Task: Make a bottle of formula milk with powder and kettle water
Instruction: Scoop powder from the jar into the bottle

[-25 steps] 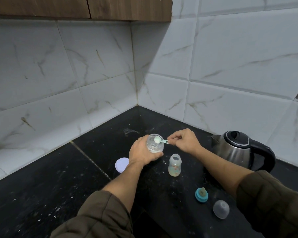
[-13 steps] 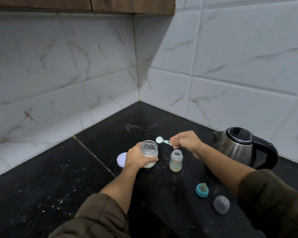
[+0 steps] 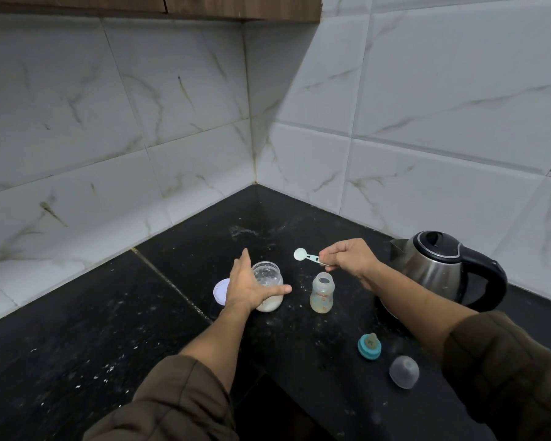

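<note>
Black speckled counter (image 3: 77, 361), marble-tiled corner walls (image 3: 172, 90), left hand (image 3: 248, 286) spread open beside jar (image 3: 268, 281), right hand (image 3: 347, 257) pinching scoop (image 3: 306, 256)

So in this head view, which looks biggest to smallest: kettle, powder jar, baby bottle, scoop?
1. Kettle
2. Powder jar and baby bottle: too alike to rank; a hand hides part of the jar
3. Scoop

one kettle (image 3: 439, 268), one bottle (image 3: 322, 292), one jar (image 3: 268, 289), one scoop (image 3: 306, 256), one teat (image 3: 369, 345), one cap (image 3: 404, 371), one lid (image 3: 220, 291).
</note>
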Tool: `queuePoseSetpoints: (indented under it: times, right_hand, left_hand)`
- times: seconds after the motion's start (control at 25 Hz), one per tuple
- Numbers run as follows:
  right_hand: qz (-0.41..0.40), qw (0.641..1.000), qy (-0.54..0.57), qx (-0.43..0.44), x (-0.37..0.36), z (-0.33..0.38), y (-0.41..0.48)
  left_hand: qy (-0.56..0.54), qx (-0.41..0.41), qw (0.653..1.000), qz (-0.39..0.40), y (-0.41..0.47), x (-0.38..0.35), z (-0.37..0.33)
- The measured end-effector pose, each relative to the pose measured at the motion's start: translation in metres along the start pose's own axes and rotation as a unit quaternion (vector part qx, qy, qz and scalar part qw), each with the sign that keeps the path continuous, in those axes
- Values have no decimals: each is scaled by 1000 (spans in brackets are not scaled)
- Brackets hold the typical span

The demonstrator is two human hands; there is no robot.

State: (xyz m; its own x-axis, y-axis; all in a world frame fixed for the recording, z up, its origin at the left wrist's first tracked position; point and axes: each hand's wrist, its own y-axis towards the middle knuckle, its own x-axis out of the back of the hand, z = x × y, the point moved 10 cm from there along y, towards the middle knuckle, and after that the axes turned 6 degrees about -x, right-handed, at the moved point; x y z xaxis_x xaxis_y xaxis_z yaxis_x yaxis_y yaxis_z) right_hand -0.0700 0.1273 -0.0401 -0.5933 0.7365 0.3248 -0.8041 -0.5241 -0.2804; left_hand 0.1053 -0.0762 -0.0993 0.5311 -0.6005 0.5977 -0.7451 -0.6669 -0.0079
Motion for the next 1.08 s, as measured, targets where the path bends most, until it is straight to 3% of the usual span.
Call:
queuePoseSetpoints:
  times: [0.12, 0.32, 0.8, 1.08]
  right_hand:
    - [-18, 1000, -3, 7, 11, 0, 0]
    - [-49, 998, -39, 4, 35, -13, -4]
    - [-88, 993, -84, -2, 63, -35, -17]
    - [-90, 983, -156, 40, 49, -35, -15]
  left_hand:
    - [2, -73, 997, -29, -1, 4, -41]
    - [48, -146, 988, -5, -3, -30, -96]
    - [66, -63, 989, 113, -8, -104, -71]
    - [90, -45, 987, 124, -7, -117, -65]
